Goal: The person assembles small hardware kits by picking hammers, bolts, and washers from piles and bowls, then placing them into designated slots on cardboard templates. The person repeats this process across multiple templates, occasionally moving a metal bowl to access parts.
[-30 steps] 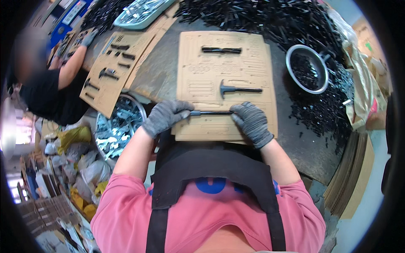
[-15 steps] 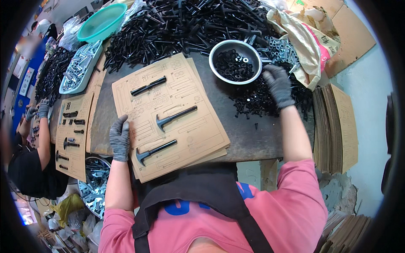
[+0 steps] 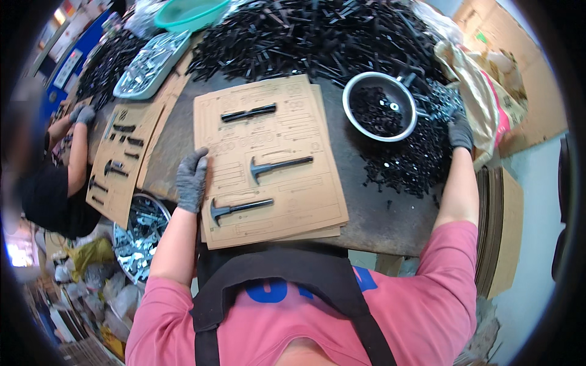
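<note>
My left hand [image 3: 192, 180], in a grey glove, rests at the left edge of a printed cardboard sheet [image 3: 281, 210], its fingers loosely stretched along that edge. On the sheet lie a straight black rod-like part [image 3: 249, 113] and two black T-headed parts with long shanks, an upper one [image 3: 282, 167] and a lower one [image 3: 241, 209]. More cardboard shows beneath. My right hand [image 3: 459, 133], also gloved, reaches into small silver metal parts [image 3: 441, 97] beside a paper sack [image 3: 482, 104]; its fingertips are hard to make out. Left of it stands a metal bowl [image 3: 377, 135] of small black parts and washers.
Loose black screws [image 3: 406, 168] spread around the bowl. A heap of black metal parts [image 3: 305, 39] covers the back. A tray of silver pieces [image 3: 149, 67] and a green basin [image 3: 189, 15] stand back left. A co-worker's gloved hands [image 3: 84, 114] are far left; cardboard stacks [image 3: 497, 232] stand right.
My right hand has moved from beside the bowl, rightward and a little down in the picture, to the silver parts by the sack. The view has shifted; my left hand stays at the sheet's edge.
</note>
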`<state>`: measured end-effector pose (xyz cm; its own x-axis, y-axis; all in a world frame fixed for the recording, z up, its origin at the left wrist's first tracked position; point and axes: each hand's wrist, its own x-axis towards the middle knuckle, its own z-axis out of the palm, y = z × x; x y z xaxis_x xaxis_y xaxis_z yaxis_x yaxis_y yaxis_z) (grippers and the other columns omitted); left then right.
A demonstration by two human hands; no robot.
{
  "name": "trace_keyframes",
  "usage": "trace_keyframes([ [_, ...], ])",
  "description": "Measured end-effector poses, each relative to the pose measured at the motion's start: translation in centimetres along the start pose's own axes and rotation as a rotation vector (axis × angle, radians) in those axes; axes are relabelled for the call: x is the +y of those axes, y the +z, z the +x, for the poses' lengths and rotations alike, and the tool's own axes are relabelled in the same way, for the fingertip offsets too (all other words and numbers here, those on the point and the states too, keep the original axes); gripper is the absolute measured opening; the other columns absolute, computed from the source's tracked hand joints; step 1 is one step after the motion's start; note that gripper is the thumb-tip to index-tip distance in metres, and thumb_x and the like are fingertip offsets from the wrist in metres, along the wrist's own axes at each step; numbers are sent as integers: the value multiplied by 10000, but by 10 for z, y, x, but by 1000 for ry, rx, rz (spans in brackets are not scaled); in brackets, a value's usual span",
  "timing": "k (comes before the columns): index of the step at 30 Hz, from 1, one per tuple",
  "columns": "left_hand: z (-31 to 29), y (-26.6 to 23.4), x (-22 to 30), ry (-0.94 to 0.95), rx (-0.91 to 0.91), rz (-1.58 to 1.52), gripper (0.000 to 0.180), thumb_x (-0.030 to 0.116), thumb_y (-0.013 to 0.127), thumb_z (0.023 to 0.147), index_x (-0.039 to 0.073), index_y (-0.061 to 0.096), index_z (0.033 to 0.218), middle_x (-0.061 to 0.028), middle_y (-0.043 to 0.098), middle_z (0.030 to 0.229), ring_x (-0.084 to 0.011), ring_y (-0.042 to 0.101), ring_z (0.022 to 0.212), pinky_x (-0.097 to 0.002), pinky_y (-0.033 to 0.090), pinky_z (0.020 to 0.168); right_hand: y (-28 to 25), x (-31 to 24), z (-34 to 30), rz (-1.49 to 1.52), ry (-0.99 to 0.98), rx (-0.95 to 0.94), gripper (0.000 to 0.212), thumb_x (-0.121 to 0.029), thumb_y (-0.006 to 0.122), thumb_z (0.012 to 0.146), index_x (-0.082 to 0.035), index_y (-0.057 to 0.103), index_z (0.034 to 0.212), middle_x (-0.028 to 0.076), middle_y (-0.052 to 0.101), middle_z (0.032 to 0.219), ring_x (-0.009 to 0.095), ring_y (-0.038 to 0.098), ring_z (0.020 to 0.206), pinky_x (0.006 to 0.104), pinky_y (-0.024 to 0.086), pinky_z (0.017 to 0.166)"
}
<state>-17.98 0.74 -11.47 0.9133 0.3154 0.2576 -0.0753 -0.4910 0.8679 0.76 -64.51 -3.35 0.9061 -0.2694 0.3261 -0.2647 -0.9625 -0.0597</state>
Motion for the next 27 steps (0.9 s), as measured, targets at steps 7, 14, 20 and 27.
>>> trace_keyframes([
  [7,3,-2,-6,15,-42,-5,238,148,565,860,6,583,1050,-68,620,990,-131,561,906,-258,440,824,-49,-92,-31,475,-274,217,354,-290,593,792,-48,569,1049,152,616,937,290,587,871,373,441,783],
  [14,2,-1,4,9,-24,-95,231,130,560,854,2,590,1044,-76,623,976,-134,562,901,-256,437,822,-56,-265,-134,540,-698,-566,306,-291,649,753,-64,587,949,129,628,872,257,610,785,348,482,720],
  [20,1,-2,9,18,-15,-57,223,123,563,843,5,605,1028,-101,626,966,-163,570,895,-277,439,817,-38,-335,-186,740,-684,-647,250,-187,637,766,-67,603,983,123,629,914,254,614,823,338,482,741],
  [27,3,-2,4,-6,-40,-74,218,114,552,852,10,602,1037,-83,627,973,-142,566,887,-265,444,811,-33,-334,-185,497,-760,-685,195,-152,621,770,-100,648,956,107,619,910,251,592,856,343,469,779],
])
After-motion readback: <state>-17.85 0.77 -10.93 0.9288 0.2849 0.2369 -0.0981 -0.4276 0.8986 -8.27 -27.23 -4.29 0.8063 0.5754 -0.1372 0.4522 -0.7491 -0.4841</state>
